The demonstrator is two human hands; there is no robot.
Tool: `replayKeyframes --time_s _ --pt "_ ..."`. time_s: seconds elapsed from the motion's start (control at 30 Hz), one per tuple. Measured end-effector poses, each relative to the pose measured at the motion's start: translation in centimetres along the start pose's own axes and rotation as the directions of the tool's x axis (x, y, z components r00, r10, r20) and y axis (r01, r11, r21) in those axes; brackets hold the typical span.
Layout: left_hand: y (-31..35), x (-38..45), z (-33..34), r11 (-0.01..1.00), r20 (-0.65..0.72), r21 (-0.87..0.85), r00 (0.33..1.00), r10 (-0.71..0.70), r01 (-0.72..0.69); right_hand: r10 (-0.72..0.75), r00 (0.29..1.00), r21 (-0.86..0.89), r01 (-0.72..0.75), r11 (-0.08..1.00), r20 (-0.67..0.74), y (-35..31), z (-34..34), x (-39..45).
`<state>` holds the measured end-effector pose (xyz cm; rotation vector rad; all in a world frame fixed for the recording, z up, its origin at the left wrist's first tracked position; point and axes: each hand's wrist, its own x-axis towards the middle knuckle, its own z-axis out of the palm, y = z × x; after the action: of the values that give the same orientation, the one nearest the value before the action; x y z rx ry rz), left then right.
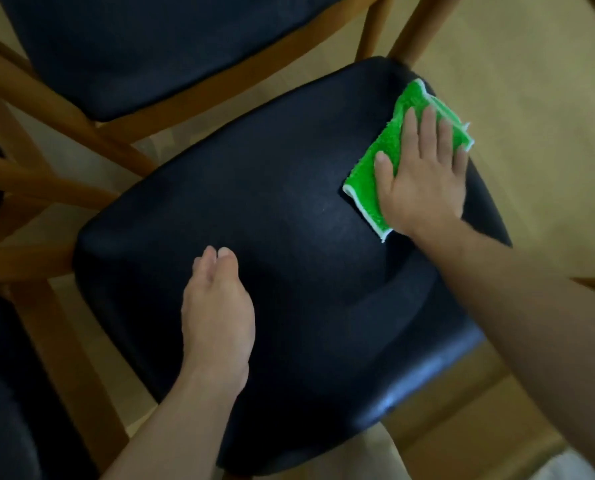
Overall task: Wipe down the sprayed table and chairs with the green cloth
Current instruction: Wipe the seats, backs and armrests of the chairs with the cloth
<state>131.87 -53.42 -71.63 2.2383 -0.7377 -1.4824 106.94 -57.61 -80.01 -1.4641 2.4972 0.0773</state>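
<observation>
Right hand (424,178) presses green cloth (386,157) flat on black chair seat (289,209).
Cloth lies at 2 o'clock; left hand (218,313), fingers straight and together, rests at 7 o'clock.

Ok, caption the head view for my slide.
Right hand presses green cloth flat on black chair seat; left hand hovers open.

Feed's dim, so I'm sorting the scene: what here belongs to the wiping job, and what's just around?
In the job:
- green cloth, pressed flat by the right hand
- black chair seat under it
- left hand, open over the seat, holding nothing

Just around:
- second chair behind
- wooden chair frames
- pale floor
</observation>
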Motion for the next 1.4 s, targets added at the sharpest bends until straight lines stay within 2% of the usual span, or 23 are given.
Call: replayKeyframes --time_s 0.1,0.23,0.37,0.5,0.57,0.67,0.77,0.8,0.87,1.0,1.07,1.13,1.23,1.4 --pt "-0.5 -0.6 0.2 0.999 0.009 0.019 0.999 0.037 -0.037 0.126 0.992 0.015 -0.126 0.992 -0.022 -4.2 1.4 -3.8" --pt "-0.8 -1.1 0.4 0.986 -0.041 0.126 0.993 0.112 -0.106 -0.042 0.996 0.024 0.04 0.999 0.075 -9.1 3.5 -14.6" --pt "-0.8 -1.5 1.6 0.945 -0.01 0.279 0.984 0.178 -0.168 -0.187 0.97 0.117 0.17 0.979 0.153 -10.7 4.7 -23.2" --pt "-0.8 -2.1 3.5 0.938 0.026 0.267 0.975 0.22 -0.219 -0.255 0.953 0.058 0.249 0.967 0.164 -6.2 4.2 -19.9" --pt "-0.8 -2.5 4.4 0.937 0.067 0.248 0.969 0.238 -0.247 -0.257 0.959 0.051 0.253 0.966 0.12 -2.4 3.5 -16.0" --pt "-1.1 -3.0 5.6 0.926 0.154 0.241 0.953 0.259 -0.29 -0.078 0.996 0.068 0.076 0.995 0.036 2.7 2.6 -10.3" --pt "-1.4 -3.5 6.0 0.919 0.211 0.228 0.937 0.277 -0.323 0.183 0.983 0.175 -0.177 0.969 -0.021 4.8 2.4 -9.2" --pt "-1.5 -3.6 5.9 0.921 0.225 0.225 0.937 0.269 -0.318 0.3 0.953 0.231 -0.285 0.93 -0.03 4.4 2.7 -10.0" --pt "-1.5 -4.2 5.4 0.915 0.249 0.257 0.936 0.247 -0.31 0.532 0.847 0.314 -0.505 0.804 -0.001 3.0 3.2 -12.4" --pt "-1.4 -4.5 3.3 0.897 0.268 0.313 0.935 0.231 -0.311 0.798 0.56 0.376 -0.805 0.46 0.223 -0.7 3.4 -18.2" --pt "-1.6 -4.1 2.2 0.905 0.257 0.315 0.944 0.208 -0.286 0.815 0.446 0.414 -0.864 0.285 0.369 -3.2 3.7 -21.6" --pt "-2.0 -3.5 1.6 0.914 0.241 0.323 0.956 0.17 -0.244 0.794 0.393 0.38 -0.898 0.222 0.464 -5.2 4.2 -23.6" --pt "-2.6 -3.1 1.1 0.926 0.228 0.335 0.969 0.097 -0.172 0.858 0.285 0.297 -0.941 0.164 0.427 -4.5 4.6 -21.8" --pt "-2.8 -3.3 0.4 0.92 0.246 0.338 0.962 0.12 -0.201 0.94 0.198 0.397 -0.915 0.075 0.277 3.1 3.5 -12.7"
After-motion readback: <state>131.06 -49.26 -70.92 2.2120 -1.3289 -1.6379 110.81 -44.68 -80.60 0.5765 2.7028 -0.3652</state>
